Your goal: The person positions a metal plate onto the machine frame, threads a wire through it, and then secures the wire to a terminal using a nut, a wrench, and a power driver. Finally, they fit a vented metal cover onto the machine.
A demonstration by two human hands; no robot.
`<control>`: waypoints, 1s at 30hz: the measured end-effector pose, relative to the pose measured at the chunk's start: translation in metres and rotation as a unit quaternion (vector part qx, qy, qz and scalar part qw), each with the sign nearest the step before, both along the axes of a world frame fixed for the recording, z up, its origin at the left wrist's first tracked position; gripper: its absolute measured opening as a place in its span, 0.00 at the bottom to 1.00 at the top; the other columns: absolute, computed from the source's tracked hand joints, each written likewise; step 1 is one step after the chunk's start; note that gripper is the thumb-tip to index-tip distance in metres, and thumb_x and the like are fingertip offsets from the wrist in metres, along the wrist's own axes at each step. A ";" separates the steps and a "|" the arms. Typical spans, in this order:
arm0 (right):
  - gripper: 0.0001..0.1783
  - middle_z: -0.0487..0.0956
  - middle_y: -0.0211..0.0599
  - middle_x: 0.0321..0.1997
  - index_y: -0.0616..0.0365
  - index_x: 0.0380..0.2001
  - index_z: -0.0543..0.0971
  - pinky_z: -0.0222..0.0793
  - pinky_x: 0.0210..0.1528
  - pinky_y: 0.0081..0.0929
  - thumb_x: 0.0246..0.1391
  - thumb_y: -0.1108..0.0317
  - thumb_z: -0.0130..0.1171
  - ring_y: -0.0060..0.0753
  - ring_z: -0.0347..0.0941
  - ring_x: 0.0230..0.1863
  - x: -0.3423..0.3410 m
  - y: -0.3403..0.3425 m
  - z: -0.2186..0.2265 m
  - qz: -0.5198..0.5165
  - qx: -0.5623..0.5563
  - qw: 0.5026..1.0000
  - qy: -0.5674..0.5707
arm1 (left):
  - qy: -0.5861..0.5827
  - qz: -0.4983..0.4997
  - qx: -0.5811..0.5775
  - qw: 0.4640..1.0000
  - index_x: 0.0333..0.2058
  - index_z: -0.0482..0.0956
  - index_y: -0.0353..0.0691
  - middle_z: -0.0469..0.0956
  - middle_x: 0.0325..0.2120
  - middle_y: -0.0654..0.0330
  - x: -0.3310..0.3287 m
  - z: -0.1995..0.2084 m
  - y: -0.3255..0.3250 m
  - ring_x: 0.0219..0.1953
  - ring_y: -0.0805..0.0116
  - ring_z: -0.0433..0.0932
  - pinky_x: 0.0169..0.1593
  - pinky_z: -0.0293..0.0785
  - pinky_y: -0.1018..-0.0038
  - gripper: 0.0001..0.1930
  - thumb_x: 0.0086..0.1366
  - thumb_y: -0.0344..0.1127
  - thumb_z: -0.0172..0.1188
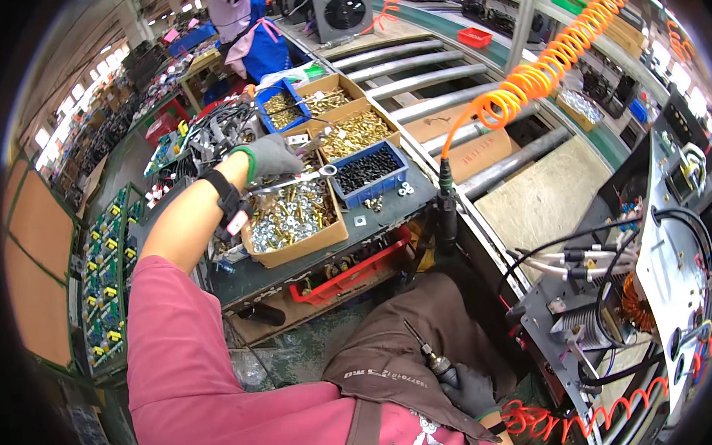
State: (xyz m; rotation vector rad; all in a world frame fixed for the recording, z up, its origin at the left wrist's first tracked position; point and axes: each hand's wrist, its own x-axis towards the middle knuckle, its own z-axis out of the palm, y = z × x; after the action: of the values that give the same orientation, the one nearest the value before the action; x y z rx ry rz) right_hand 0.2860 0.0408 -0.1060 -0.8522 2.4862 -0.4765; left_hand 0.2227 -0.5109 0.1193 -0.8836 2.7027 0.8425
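My left hand (pixel 273 158), in a grey glove, is over the back edge of a cardboard box (pixel 296 253) of mixed brass-coloured screws and silver washers. Its fingertips point down and are hidden, so its grip does not show. Just below the fingers lies a silver wrench (pixel 327 171), its ring end toward a blue bin (pixel 374 193) of black screws. Down by my lap, my right hand (pixel 472 390), in a dark glove, is wrapped round a power screwdriver (pixel 437 362). The bit points up and left.
More boxes hold brass screws (pixel 361 134) behind. A coiled orange hose (pixel 525 86) hangs with a black tool (pixel 446 206) beside the roller conveyor (pixel 432 64). An opened metal chassis with wires (pixel 659 257) stands right. Circuit boards (pixel 110 269) lie left; a person (pixel 249 38) works behind.
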 end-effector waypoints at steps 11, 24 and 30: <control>0.19 0.78 0.45 0.32 0.52 0.36 0.74 0.69 0.37 0.48 0.43 0.55 0.62 0.51 0.75 0.35 0.013 0.006 -0.001 -0.057 -0.035 0.997 0.026 | 0.148 -0.101 0.010 0.984 0.26 0.80 0.33 0.72 0.19 0.66 0.021 -0.018 -0.040 0.19 0.77 0.70 0.23 0.65 0.76 0.06 0.48 0.28 0.61; 0.28 0.79 0.41 0.31 0.51 0.44 0.76 0.72 0.36 0.44 0.41 0.47 0.63 0.47 0.76 0.37 0.040 0.054 0.080 -0.120 -0.037 0.989 0.081 | 0.262 -0.232 0.065 0.935 0.34 0.78 0.36 0.74 0.27 0.62 0.078 0.105 0.177 0.26 0.73 0.73 0.31 0.70 0.72 0.11 0.61 0.39 0.61; 0.25 0.77 0.35 0.28 0.51 0.40 0.76 0.71 0.35 0.41 0.38 0.52 0.66 0.42 0.76 0.34 0.070 0.076 0.137 -0.088 0.001 0.969 0.233 | 0.120 -0.845 0.051 0.519 0.33 0.85 0.48 0.66 0.59 0.44 0.041 -0.007 0.394 0.55 0.43 0.70 0.58 0.65 0.55 0.11 0.59 0.46 0.60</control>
State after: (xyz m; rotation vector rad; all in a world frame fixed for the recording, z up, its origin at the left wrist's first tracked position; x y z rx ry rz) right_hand 0.3557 0.1171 0.0307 -0.8199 3.0106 -0.3619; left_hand 0.2634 -0.1165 0.1118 1.8289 2.0162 0.4346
